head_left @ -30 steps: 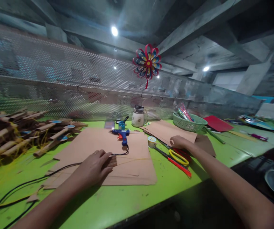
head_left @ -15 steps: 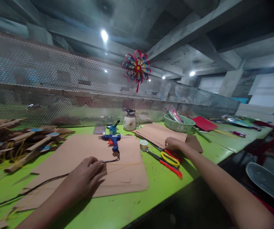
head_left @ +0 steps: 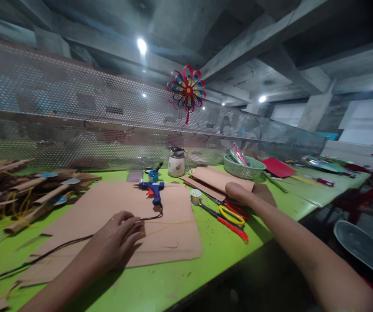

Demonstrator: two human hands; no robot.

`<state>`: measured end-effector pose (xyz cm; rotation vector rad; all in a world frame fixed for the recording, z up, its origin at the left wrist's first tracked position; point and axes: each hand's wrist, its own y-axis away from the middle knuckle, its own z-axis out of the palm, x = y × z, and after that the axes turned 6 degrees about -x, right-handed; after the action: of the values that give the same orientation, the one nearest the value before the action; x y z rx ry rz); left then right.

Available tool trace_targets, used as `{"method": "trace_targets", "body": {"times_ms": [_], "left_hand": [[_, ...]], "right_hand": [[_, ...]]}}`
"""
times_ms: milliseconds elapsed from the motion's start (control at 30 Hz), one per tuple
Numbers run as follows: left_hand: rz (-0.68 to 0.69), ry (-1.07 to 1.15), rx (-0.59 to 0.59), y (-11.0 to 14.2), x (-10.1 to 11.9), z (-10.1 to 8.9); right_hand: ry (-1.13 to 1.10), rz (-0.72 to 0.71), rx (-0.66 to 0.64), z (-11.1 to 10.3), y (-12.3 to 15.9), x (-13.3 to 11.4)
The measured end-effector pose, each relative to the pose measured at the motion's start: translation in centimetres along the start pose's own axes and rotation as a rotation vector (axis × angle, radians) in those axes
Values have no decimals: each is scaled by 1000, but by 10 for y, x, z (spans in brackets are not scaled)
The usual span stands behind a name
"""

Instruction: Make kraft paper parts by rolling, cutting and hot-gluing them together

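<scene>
My right hand [head_left: 237, 192], reaching across a green worktable [head_left: 160, 286], meets the near edge of the brown kraft-paper sheets [head_left: 225, 178] at right of center. The fingers are hidden behind the hand and paper, so from my remote seat I cannot tell how far they are closed or whether they pinch a sheet. The top sheet bows above those beneath, probably because the hand bears on its edge. The stack's long axis slants from the lidded jar [head_left: 176, 165] toward my right forearm, its far end pointing at the jar.

My left hand [head_left: 118, 234] lies loosely curled on a broader paper pile [head_left: 173, 238], likely steadying it; the black cord [head_left: 59, 248] meets the hand, though I cannot tell if it is gripped. The blue glue gun [head_left: 154, 188] lies on its side on that pile, nozzle to the left (a sensible way to keep the tip off my fingers).

Between the piles sit a small spool [head_left: 196, 196], yellow-handled scissors [head_left: 231, 216] and a red-handled tool [head_left: 235, 229]. Beyond are a pale green basket [head_left: 246, 170] and, at far left, heaped brown paper rolls [head_left: 40, 197]; a petaled ornament [head_left: 188, 90] hangs before perforated metal screening [head_left: 108, 102].
</scene>
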<state>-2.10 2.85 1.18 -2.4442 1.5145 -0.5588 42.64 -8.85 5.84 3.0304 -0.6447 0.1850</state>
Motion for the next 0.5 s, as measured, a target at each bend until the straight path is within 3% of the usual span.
{"method": "trace_targets", "body": {"times_ms": [200,500], "left_hand": [[-10,-7,1,0,-1,1],[-5,30,54,0,-2,3]], "right_hand": [[-4,98,51,-9,-3,23],[-67,92,148,-31,-12,73]]}}
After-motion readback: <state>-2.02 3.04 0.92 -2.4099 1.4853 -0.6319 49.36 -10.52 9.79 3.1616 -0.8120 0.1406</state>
